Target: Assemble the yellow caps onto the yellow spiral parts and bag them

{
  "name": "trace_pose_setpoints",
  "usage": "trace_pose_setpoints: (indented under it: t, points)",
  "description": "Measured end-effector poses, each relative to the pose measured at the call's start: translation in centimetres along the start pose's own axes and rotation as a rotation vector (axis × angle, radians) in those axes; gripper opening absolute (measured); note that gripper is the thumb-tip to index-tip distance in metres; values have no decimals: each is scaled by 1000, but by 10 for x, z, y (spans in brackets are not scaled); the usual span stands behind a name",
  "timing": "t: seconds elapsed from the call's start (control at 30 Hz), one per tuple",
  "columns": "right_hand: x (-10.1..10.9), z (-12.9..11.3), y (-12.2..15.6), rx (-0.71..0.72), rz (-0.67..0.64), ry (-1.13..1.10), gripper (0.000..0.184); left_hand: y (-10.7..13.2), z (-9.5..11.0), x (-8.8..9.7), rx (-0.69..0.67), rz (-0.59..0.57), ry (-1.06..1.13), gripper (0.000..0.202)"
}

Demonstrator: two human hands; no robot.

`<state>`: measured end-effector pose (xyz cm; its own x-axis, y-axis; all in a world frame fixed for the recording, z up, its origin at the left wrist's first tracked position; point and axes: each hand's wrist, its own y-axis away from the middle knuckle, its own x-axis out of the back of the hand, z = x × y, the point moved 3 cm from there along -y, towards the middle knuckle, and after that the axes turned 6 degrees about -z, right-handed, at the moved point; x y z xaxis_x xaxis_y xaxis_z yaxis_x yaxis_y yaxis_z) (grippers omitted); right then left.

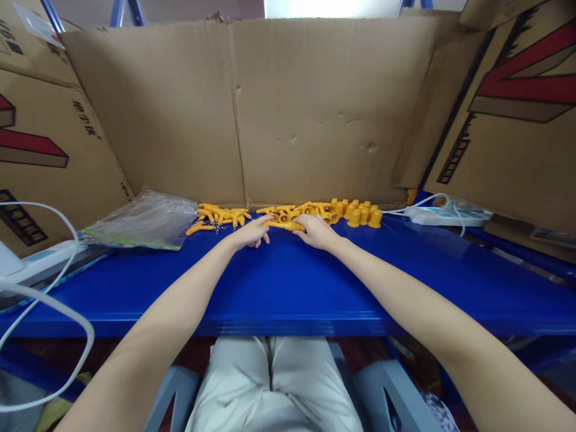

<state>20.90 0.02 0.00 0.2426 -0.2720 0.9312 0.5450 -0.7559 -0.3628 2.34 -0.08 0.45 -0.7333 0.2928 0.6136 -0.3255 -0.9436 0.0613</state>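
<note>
Both my hands reach to the far side of a blue table (288,282). My left hand (252,233) and my right hand (317,231) each pinch one end of a long yellow plastic piece (288,225) lying flat between them. Just behind it lies a heap of yellow claw-shaped parts (297,212). A second small heap of the same claw parts with key chains (218,216) sits to the left. A cluster of yellow cap-shaped pieces (360,213) stands to the right of my right hand.
Cardboard walls (315,108) close the table at the back and both sides. A clear plastic bag (144,219) lies at the left. A white power strip (438,215) with cables sits at the right. White cables (45,300) loop at the left edge.
</note>
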Motion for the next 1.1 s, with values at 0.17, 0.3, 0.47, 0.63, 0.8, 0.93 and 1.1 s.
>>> trace_pose_setpoints:
  t: [0.17,0.3,0.47,0.63,0.8,0.93,1.1]
  points:
    - [-3,-1,0,62,-4,-61,30,3,-1,4,-39,21,-461,47]
    - [-7,2,-1,108,28,-104,30,1,0,6,-84,59,-688,37]
    - [-14,11,-5,111,81,-142,28,0,-1,6,-59,41,-761,46]
    - [-17,15,-7,113,113,-212,27,2,1,9,-49,56,-802,47]
    - [-17,16,-7,110,118,-225,29,2,5,11,-109,96,-762,40]
    - [-17,16,-6,134,86,-215,31,-1,1,11,-173,151,-728,36]
    - [-18,15,-7,97,51,-337,33,-4,-7,12,-192,183,-688,29]
